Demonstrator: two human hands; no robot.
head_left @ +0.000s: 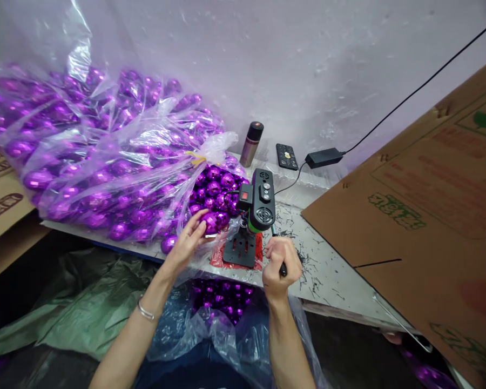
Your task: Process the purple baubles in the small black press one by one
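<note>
A small black and green bench drill press [256, 208] stands on a red mat [235, 258] at the table's front edge. My right hand [281, 266] is closed round its black lever handle. My left hand [189, 237] reaches to a shiny purple ball [211, 221] just left of the press, fingers curled on it. A big clear plastic bag [93, 151] full of purple balls lies on the table to the left, its mouth open toward the press.
Below the table edge an open plastic bag [222, 302] holds more purple balls. A large cardboard sheet [429, 216] leans at the right. A spray can [251, 143], a remote [287, 156] and a power adapter [323, 158] sit by the wall. Metal shavings [308, 254] litter the table.
</note>
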